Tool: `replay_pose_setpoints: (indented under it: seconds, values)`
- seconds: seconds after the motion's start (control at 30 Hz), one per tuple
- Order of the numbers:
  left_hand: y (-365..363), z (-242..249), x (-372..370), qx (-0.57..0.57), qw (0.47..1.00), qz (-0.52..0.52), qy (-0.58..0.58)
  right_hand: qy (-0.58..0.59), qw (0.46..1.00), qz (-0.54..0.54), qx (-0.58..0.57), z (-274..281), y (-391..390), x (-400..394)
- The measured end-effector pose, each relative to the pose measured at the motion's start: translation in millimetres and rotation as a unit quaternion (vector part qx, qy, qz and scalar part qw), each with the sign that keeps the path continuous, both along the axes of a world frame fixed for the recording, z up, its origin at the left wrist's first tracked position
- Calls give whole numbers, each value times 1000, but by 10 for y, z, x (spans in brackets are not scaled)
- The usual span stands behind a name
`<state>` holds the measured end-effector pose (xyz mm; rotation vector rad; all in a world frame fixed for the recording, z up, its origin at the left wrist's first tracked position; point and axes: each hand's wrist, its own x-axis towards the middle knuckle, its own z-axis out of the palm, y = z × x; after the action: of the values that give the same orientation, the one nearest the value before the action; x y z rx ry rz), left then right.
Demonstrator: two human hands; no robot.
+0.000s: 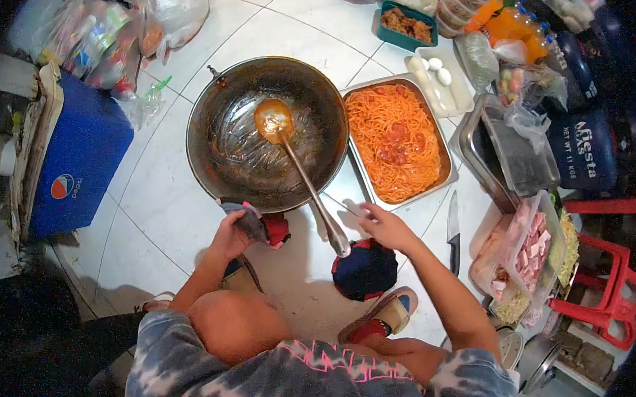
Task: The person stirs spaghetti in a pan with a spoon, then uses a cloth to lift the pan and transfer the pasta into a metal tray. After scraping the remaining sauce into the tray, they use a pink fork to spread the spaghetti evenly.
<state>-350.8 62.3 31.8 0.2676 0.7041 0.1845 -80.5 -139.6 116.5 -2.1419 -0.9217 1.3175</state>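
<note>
My left hand is closed around a grey, black and red cloth pot holder at the near rim of the wok. The big dark wok is smeared with sauce and oil inside. A long-handled metal ladle rests in it, its bowl coated orange and its handle reaching over the near rim. Right of that handle, my right hand hovers with fingers apart, holding nothing I can see. Below it a dark blue pot holder with red edging lies on the floor.
A metal tray of red-sauced spaghetti stands right of the wok. Further right are a knife, chopped meat in a plastic container, metal trays and a red stool. A blue cooler and plastic bags are left.
</note>
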Motion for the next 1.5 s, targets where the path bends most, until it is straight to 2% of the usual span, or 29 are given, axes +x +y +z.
replay_pose_setpoints:
  seconds: [0.07, 0.2, 0.27, 0.33, 0.37, 0.5, 0.57, 0.67, 0.73, 0.9, 1.0, 1.17, 1.3, 1.4, 1.5]
  values:
    - [-84, 87, 134, 9, 999, -18, 46, 5, 1000, -2, -18, 7, -356, 97]
    - [-151, 3, 319, -26, 998, -6, 49, 99, 987, -87, -91, 226, -1012, -2]
    - [-142, 25, 335, -30, 998, 27, 51, 192, 964, -161, -93, 110, -1386, -126]
    - [-99, -65, 304, -20, 998, 42, 52, 212, 951, -173, -142, 56, -1581, -265]
    - [-87, -118, 314, -17, 998, 47, 48, 223, 955, -144, -131, 26, -1641, -316]
    - [-43, -61, 340, 25, 994, 74, 72, 204, 962, -97, -155, -164, -1697, -304]
    - [-18, 39, 297, 37, 988, 82, 127, 201, 960, -151, -124, -250, -1702, -273]
    - [80, -50, 251, 94, 982, 86, 139, 224, 944, -230, -78, -210, -1651, -196]
    - [163, -69, 245, 69, 985, 97, 122, 238, 927, -284, -63, -57, -1586, -172]
    - [348, -46, 407, 35, 980, 136, 139, 201, 927, -306, -78, -59, -1754, -164]
    - [595, -78, 438, -11, 994, 96, 51, 197, 922, -323, -87, -137, -1918, -203]
    - [980, 3, 918, 36, 984, 138, 107, 227, 893, -384, -66, -103, -2003, -384]
    - [1551, -325, 1358, 53, 991, 99, 72, 229, 878, -410, -92, -86, -2024, -555]
    - [1616, -99, 1873, 90, 987, 97, 90, 240, 860, -436, -114, -86, -2080, -616]
    - [1884, -211, 2292, 72, 996, 11, 47, 254, 848, -452, -112, -132, -2143, -659]
